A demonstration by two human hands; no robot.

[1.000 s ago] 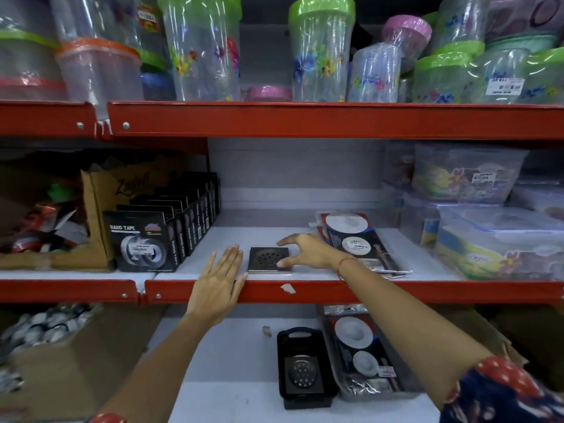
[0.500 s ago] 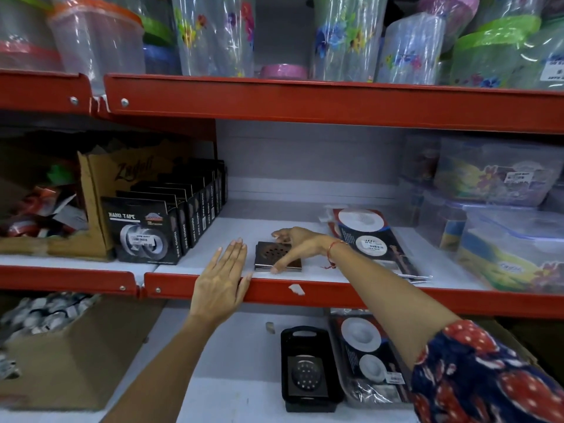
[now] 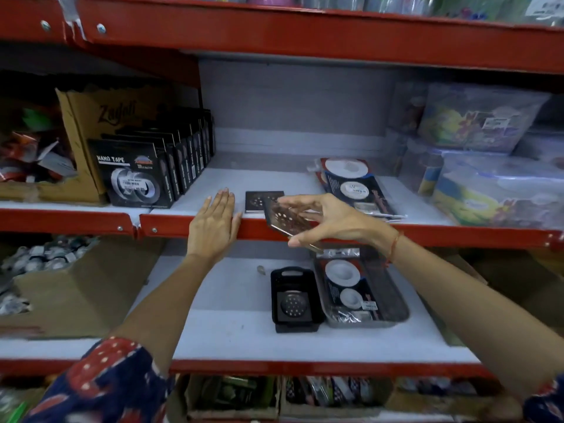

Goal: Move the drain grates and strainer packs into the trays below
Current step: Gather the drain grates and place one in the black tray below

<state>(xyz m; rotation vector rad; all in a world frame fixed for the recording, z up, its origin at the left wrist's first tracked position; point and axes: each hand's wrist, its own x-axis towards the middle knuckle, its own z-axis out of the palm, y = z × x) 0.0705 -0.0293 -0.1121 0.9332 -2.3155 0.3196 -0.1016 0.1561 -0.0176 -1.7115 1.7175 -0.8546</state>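
Observation:
My right hand (image 3: pixel 331 219) grips a square metal drain grate (image 3: pixel 285 219), tilted and lifted just off the front edge of the middle shelf. Another drain grate (image 3: pixel 255 200) still lies flat on that shelf behind it. My left hand (image 3: pixel 215 222) rests flat, fingers together, on the shelf's red edge (image 3: pixel 171 225). Strainer packs (image 3: pixel 351 186) are stacked on the shelf to the right. On the shelf below stand a black tray (image 3: pixel 294 300) holding a grate and a clear tray (image 3: pixel 361 293) holding strainer packs.
Black nano tape boxes (image 3: pixel 137 178) and a cardboard box (image 3: pixel 100 117) stand at the left of the middle shelf. Clear plastic containers (image 3: pixel 488 184) fill its right side. A cardboard box of small items (image 3: pixel 61 288) sits on the lower shelf at the left.
My right hand has picked the top grate off the pile and lifted it forward, tilted. The camera has tipped downward. My left hand stays on the shelf edge.

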